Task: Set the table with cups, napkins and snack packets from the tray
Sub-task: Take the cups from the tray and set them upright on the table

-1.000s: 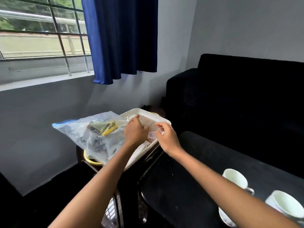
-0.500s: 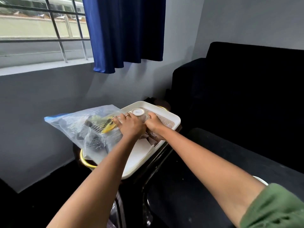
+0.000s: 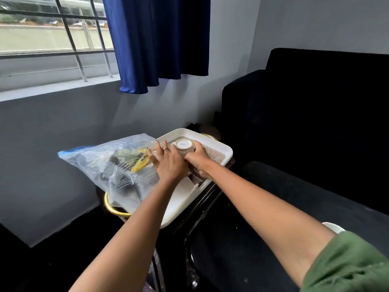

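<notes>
A white tray (image 3: 226,151) lined with a woven mat sits on a small side stand. On it stands an upside-down white cup (image 3: 182,146), its base facing up. My right hand (image 3: 199,160) grips the cup from the right side, fingers curled round it. My left hand (image 3: 167,163) lies flat just left of the cup, fingers spread over the tray's edge and a clear plastic bag (image 3: 109,163) holding yellow and dark snack packets. White napkins (image 3: 183,188) show in the tray's near part, below my hands.
The black table (image 3: 273,207) lies to the right of the tray, with the rim of a white cup (image 3: 334,226) at its near right behind my arm. A black sofa (image 3: 315,102) stands behind. A gold-rimmed stand (image 3: 111,207) carries the tray and bag.
My right hand moved from the tray's near edge onto the upturned cup and closed round it. My left hand spread its fingers beside it. The view swung left, hiding the cups on the table.
</notes>
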